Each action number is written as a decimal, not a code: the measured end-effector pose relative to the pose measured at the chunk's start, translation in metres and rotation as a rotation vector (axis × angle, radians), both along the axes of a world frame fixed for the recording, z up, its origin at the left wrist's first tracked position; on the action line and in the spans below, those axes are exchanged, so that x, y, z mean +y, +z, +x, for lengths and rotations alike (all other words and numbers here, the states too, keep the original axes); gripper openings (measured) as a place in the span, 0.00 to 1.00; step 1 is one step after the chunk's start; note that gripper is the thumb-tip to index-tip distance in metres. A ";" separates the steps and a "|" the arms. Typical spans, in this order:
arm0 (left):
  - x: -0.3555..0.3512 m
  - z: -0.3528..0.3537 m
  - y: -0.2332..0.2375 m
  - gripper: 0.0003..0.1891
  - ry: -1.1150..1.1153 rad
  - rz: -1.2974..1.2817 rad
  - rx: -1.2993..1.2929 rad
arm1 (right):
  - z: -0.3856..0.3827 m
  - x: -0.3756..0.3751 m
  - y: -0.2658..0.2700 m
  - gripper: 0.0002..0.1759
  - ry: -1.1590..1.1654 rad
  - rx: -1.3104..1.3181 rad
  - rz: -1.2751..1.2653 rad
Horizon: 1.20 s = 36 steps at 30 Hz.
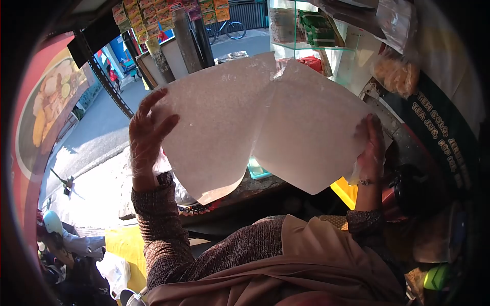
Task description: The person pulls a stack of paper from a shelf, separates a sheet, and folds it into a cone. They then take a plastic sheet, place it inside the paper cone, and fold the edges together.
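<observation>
Two large whitish paper sheets, the left sheet [214, 117] and the right sheet [311, 127], are spread in front of me and meet along a slanting seam. Near the top of that seam the edge looks ragged and crinkled. My left hand [150, 132], in a clear plastic glove, grips the outer edge of the left sheet with the thumb across its face. At the opposite side my right hand [371, 148], also gloved, holds the right sheet's outer edge, some fingers hidden behind it. Much of the counter is covered by the paper.
A turquoise container [259, 168] peeks out below the seam. Behind stands a glass display case [293, 35] with packets, beside hanging sachet strips [148, 18]. A bag of orange snacks [395, 74] hangs right. Yellow surface [127, 250] and white plastic bag [113, 273] lie lower left.
</observation>
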State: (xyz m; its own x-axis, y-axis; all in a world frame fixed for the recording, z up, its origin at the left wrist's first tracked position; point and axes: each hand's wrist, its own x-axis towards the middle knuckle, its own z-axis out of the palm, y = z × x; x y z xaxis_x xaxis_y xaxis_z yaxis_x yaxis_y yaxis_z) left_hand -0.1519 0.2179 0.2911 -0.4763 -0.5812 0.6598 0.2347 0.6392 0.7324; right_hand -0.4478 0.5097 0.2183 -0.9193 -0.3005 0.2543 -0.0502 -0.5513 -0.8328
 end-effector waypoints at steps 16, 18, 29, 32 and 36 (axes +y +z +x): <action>-0.021 0.005 -0.003 0.12 -0.007 0.248 0.179 | 0.000 -0.007 -0.011 0.16 0.116 -0.061 -0.100; -0.021 0.008 0.001 0.12 0.007 0.190 0.139 | -0.001 -0.005 -0.006 0.16 0.133 -0.042 -0.071; -0.025 0.029 0.004 0.09 -0.036 0.178 0.155 | -0.013 0.005 0.014 0.16 0.138 -0.006 0.035; -0.024 0.029 0.004 0.09 -0.043 0.188 0.178 | -0.002 -0.001 0.010 0.17 0.064 -0.037 -0.004; -0.018 0.029 0.005 0.09 -0.010 0.184 0.202 | -0.004 -0.002 -0.003 0.17 0.084 -0.020 -0.024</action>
State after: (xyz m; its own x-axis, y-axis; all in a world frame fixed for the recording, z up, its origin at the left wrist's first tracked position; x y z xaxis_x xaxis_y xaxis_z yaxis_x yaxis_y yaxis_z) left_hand -0.1227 0.2003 0.2960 -0.3521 -0.6961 0.6257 0.3933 0.4966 0.7738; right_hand -0.4523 0.5080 0.2157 -0.8961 -0.3708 0.2438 0.0138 -0.5724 -0.8199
